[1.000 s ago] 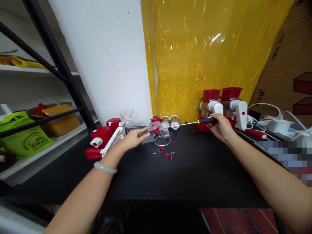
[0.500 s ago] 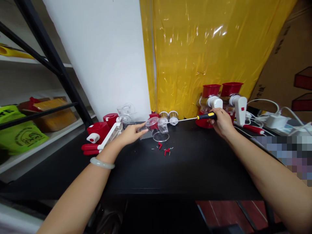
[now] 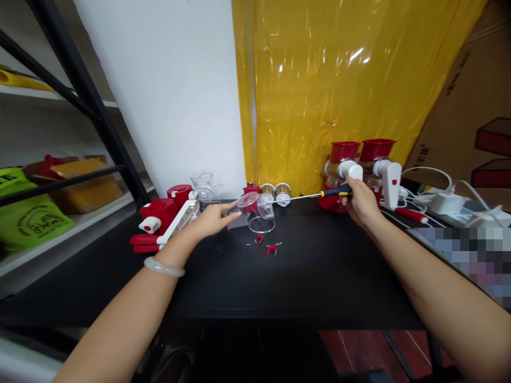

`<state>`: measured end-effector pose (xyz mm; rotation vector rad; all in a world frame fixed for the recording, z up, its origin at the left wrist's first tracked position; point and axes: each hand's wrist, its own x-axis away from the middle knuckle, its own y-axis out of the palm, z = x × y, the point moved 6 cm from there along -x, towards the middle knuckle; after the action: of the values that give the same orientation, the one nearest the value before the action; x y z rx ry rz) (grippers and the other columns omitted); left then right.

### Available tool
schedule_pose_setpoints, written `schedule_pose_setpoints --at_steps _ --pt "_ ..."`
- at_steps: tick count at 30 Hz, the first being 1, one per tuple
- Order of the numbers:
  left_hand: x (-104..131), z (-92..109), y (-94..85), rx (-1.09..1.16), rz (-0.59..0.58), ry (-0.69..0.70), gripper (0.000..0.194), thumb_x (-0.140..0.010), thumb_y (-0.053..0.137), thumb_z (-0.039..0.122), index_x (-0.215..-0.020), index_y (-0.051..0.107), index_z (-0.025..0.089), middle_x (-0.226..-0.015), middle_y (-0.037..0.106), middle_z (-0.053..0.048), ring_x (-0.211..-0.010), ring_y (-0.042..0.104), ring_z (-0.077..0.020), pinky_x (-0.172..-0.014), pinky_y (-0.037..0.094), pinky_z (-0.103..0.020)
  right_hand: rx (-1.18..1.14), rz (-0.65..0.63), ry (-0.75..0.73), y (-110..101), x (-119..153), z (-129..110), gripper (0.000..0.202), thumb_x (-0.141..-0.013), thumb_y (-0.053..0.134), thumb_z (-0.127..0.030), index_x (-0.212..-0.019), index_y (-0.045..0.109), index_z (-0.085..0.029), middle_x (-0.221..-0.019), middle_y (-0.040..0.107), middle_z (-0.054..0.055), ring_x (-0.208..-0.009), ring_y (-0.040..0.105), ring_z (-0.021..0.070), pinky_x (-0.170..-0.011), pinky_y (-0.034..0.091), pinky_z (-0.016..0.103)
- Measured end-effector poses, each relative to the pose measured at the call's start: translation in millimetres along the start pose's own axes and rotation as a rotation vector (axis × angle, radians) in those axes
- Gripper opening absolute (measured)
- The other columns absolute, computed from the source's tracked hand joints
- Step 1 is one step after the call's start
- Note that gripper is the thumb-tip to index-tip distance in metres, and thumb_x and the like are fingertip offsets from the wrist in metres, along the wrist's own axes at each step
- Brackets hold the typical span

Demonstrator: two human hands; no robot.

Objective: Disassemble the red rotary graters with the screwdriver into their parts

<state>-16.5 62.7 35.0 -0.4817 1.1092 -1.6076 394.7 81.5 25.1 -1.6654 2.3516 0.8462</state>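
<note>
My left hand [image 3: 217, 218] is closed on the left end of a clear plastic housing [image 3: 261, 223], which lies on its side on the black table. In my right hand [image 3: 361, 199] is a screwdriver [image 3: 335, 190] with a black and yellow handle, held level. Its long shaft points left and the tip meets the right side of the clear housing; what the tip touches is too small to make out. Just in front of the housing lie two small red plastic parts [image 3: 272, 249] and several tiny screws [image 3: 248, 244].
Red bases [image 3: 157, 214] and white crank arms with red handles [image 3: 146, 243] lie at the left, near another clear housing [image 3: 204, 192]. Grater drums [image 3: 282, 192] stand behind. Two assembled rotary graters [image 3: 345, 153], white cables and a power strip [image 3: 449, 201] occupy the right.
The view has shifted slightly. Both hands keep their hold, and the screwdriver tip stays at the same spot on the clear housing.
</note>
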Motion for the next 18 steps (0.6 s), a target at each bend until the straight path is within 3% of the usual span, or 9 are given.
schedule_pose_setpoints --at_steps 6,8,10,13,16,18 --pt "2.7 3.6 -2.3 -0.018 -0.002 -0.023 0.070 -0.087 0.051 0.059 -0.144 0.047 0.018 -0.069 0.071 -0.003 -0.067 0.064 -0.0216 -0.069 0.046 -0.031 -0.244 -0.011 0.150 5.1 5.4 1.3 0.022 -0.057 0.074 -0.028 -0.069 0.056 -0.020 -0.067 0.058 -0.003 -0.059 0.057 0.0118 -0.046 0.049 0.024" --pt "3.9 6.0 -3.1 -0.021 -0.010 -0.028 0.069 -0.087 0.051 0.058 -0.144 0.047 0.018 -0.069 0.070 -0.003 -0.067 0.064 -0.0218 -0.070 0.046 -0.031 -0.264 -0.028 0.149 6.2 6.0 1.5 0.022 -0.059 0.073 -0.031 -0.070 0.056 -0.021 -0.068 0.058 -0.003 -0.062 0.059 0.0129 -0.048 0.051 0.026" --pt "4.4 7.2 -3.8 -0.020 -0.011 -0.030 0.069 -0.087 0.051 0.057 -0.144 0.047 0.018 -0.069 0.070 -0.003 -0.069 0.065 -0.0218 -0.071 0.046 -0.031 -0.216 -0.020 0.120 4.7 4.6 2.4 0.028 -0.066 0.072 -0.044 -0.069 0.056 -0.021 -0.065 0.057 -0.002 -0.056 0.057 0.0130 -0.045 0.049 0.026" --pt "4.2 7.3 -3.9 -0.018 -0.011 -0.023 0.068 -0.087 0.051 0.057 -0.144 0.047 0.018 -0.069 0.070 -0.003 -0.068 0.064 -0.0212 -0.070 0.046 -0.031 -0.056 0.012 0.065 0.7 1.4 4.1 0.042 -0.071 0.067 -0.062 -0.068 0.056 -0.022 -0.050 0.049 -0.004 -0.040 0.046 0.0111 -0.037 0.041 0.026" --pt "3.7 5.7 -3.9 -0.027 -0.004 -0.026 0.068 -0.087 0.051 0.057 -0.143 0.049 0.019 -0.070 0.070 -0.003 -0.066 0.062 -0.0204 -0.069 0.045 -0.030 0.044 0.011 0.042 0.0 0.4 4.1 0.035 -0.070 0.073 -0.053 -0.069 0.058 -0.022 -0.042 0.040 -0.007 -0.034 0.037 0.0081 -0.034 0.036 0.024" --pt "3.6 5.0 -3.8 -0.036 -0.004 -0.032 0.068 -0.087 0.051 0.057 -0.143 0.049 0.019 -0.070 0.070 -0.003 -0.066 0.062 -0.0203 -0.068 0.045 -0.030 -0.003 0.028 0.056 0.0 1.4 3.0 0.026 -0.067 0.077 -0.041 -0.070 0.059 -0.022 -0.048 0.046 -0.007 -0.037 0.040 0.0074 -0.036 0.038 0.022"
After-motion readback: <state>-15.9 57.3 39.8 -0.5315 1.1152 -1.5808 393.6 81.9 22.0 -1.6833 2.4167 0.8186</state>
